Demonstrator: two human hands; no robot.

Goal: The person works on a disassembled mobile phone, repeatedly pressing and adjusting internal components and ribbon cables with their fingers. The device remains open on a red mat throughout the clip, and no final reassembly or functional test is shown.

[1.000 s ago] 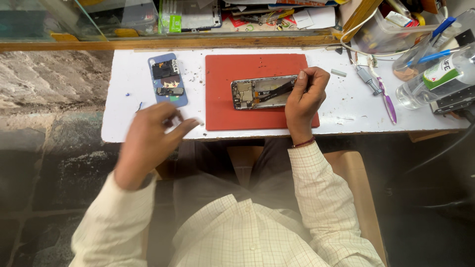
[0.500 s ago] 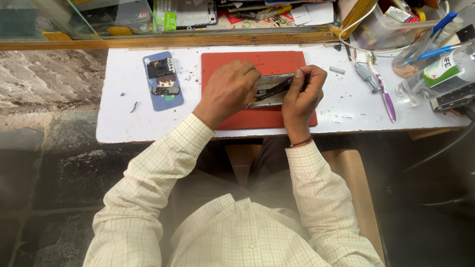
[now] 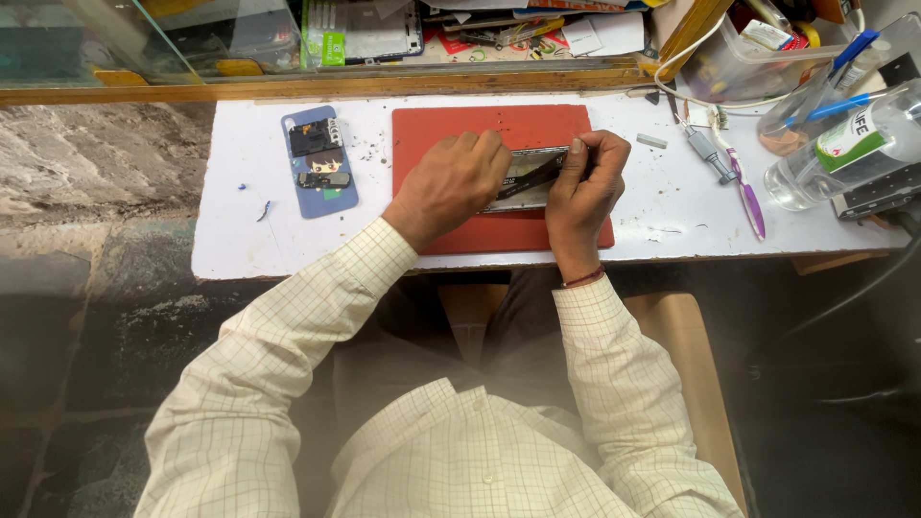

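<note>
Blue phone back cover (image 3: 319,161) lay left on white bench (image 3: 240,240). Left hand (image 3: 449,184) and right hand (image 3: 587,182) were together, pinching opened phone (image 3: 526,178) on red mat (image 3: 499,230). Step, judged: internal component work; steady fine grip needed next. Screwdriver (image 3: 707,152) sat right.

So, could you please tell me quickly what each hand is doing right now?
Left hand: closed over the opened phone on the red rectangular mat.
Right hand: fingers pinching the phone's right end.

Bright even daylight, hazy lower corners.
</note>
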